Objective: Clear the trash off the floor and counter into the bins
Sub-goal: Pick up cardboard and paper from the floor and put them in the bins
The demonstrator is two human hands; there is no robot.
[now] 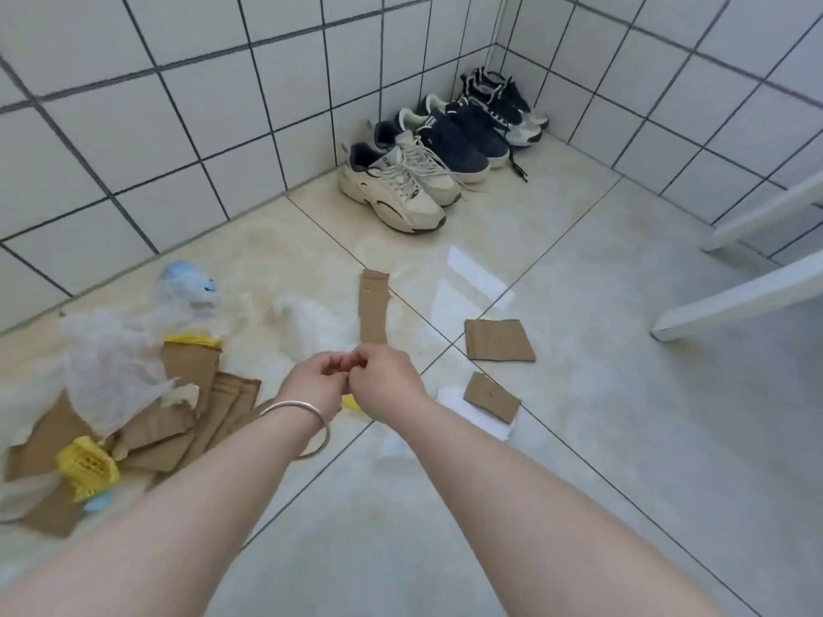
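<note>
A person's 2 bare forearms reach forward over a glossy, pale tiled floor (579,438), seen from a camera on the head looking down. The 2 hands meet in the middle of the view. The left hand (318,380), with a silver bangle (307,420) on its wrist, has its fingers curled in toward the right hand (383,380), whose fingers are curled too. The fingertips of both touch, as if pinching something small between them; what it is cannot be made out, so whether either hand truly holds anything cannot be told.

Just beyond the hands a long, narrow cardboard strip (373,305) lies flat on the floor. To its right lies a squarish cardboard piece (499,340), and nearer the camera a smaller cardboard piece (491,397) rests on a white sheet (472,416). A bit of yellow scrap (352,402) shows on the floor just below the hands.

Along the left edge of the floor sits a heap of trash: torn cardboard sheets (178,425), crumpled clear plastic (116,362) on top, a yellow foam net (87,467) at the near side, and a blue and white wrapper (191,282) near the wall. More thin white plastic (311,322) lies between the heap and the narrow strip.

In the far corner, against the white tiled wall (178,126), 3 pairs of shoes stand in a row: cream sneakers (401,189), navy shoes (463,135), and black and white trainers (503,102). White furniture legs (735,300) enter at the right edge.
</note>
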